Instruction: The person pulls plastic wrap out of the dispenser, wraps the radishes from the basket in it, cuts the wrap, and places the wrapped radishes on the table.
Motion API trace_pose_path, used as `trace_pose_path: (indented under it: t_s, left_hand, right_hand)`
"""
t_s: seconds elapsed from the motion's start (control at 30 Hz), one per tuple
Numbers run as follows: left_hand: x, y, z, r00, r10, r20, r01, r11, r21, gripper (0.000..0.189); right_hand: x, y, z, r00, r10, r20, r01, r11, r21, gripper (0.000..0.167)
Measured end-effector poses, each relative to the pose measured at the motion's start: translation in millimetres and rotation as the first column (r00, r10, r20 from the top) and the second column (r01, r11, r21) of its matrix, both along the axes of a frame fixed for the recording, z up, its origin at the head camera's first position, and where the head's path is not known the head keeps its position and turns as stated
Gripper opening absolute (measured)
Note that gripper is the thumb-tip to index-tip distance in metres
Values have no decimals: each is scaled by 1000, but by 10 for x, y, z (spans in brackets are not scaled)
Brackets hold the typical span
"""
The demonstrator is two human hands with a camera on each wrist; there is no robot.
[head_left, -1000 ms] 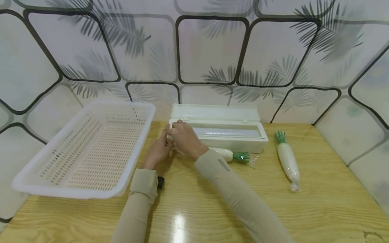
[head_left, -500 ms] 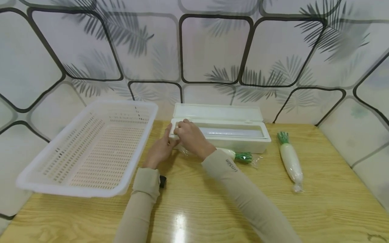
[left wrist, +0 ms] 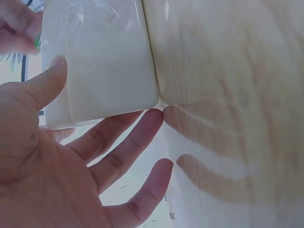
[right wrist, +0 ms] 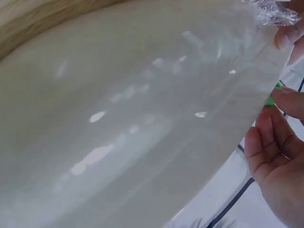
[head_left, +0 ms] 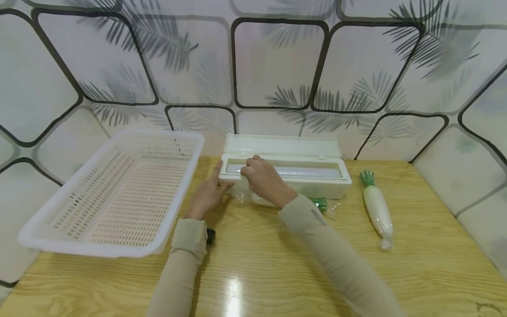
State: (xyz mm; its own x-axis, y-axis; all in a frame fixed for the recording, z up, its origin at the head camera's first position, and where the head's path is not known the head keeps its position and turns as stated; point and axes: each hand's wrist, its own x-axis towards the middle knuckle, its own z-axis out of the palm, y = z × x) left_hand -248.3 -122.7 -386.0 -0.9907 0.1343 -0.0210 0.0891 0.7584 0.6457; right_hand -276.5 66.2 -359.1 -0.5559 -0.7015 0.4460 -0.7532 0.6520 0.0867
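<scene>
A white cling film dispenser (head_left: 336, 189) stands at the back of the table with its lid raised and a film roll (head_left: 313, 171) inside. My left hand (head_left: 207, 198) grips its left end, thumb on the front face and fingers against the end, as the left wrist view shows. My right hand (head_left: 263, 178) pinches a small green slide cutter (right wrist: 270, 100) at the dispenser's front rim. In front of the dispenser lies a wrapped white radish (head_left: 261, 201), partly hidden by my right hand and wrist. Crumpled clear film (head_left: 240, 193) gathers at its left end.
A white slotted plastic basket (head_left: 194, 169) stands to the left, close to my left forearm. Another film-wrapped white radish (head_left: 378, 211) with green tops lies on the wooden table (head_left: 277, 273) at the right. A patterned wall rises behind.
My right hand has moved right along the dispenser's front rim, away from the left end. My left hand has stayed at the left end, with its fingers now spread along it.
</scene>
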Motion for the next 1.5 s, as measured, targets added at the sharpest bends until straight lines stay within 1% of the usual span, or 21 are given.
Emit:
trace_pose_path:
  t_s: [0.2, 0.33, 0.5, 0.57, 0.77, 0.9, 1.07, 1.2, 1.33, 1.43, 1.5]
  left_hand:
    - [2, 6, 2, 1000, 1, -3, -1, 1000, 12, 78]
    - [-2, 16, -7, 1000, -4, -5, 4, 1000, 9, 78]
    - [-8, 30, -9, 1000, -9, 14, 9, 1000, 14, 78]
    - [-10, 36, -11, 1000, -9, 16, 9, 1000, 11, 78]
    - [-15, 40, -17, 1000, -11, 13, 11, 1000, 5, 79]
    - [-15, 32, -18, 1000, -12, 19, 11, 1000, 16, 78]
    - [-21, 10, -30, 1000, -11, 14, 10, 1000, 22, 78]
    - [-26, -8, -41, 1000, -8, 18, 8, 1000, 24, 78]
    - [-27, -17, -42, 1000, -3, 18, 3, 1000, 26, 78]
    - [-28, -21, -41, 1000, -3, 20, 3, 1000, 22, 78]
    - [-27, -24, -42, 1000, -6, 24, 5, 1000, 19, 78]
  right_hand:
    - [14, 211, 6, 1000, 6, 25, -6, 1000, -13, 19]
    - [26, 363, 2, 1000, 22, 12, -22, 999, -27, 16]
    - [31, 580, -14, 998, 53, -15, -54, 997, -52, 14]
    - [39, 664, -10, 998, 59, -11, -60, 996, -59, 13]
    - [56, 908, -17, 998, 54, 12, -53, 996, -74, 9]
    - [53, 1058, -27, 999, 47, 10, -46, 995, -88, 10]
    - [51, 1266, -45, 999, 44, -22, -46, 995, -94, 14]
    - [55, 1470, -63, 998, 43, -42, -46, 996, -75, 17]
    - [71, 1665, -75, 998, 27, -51, -31, 998, -63, 20]
    - [86, 1798, -73, 997, 34, -65, -38, 997, -70, 20]
    - [92, 1888, -74, 995, 49, -88, -56, 995, -78, 20]
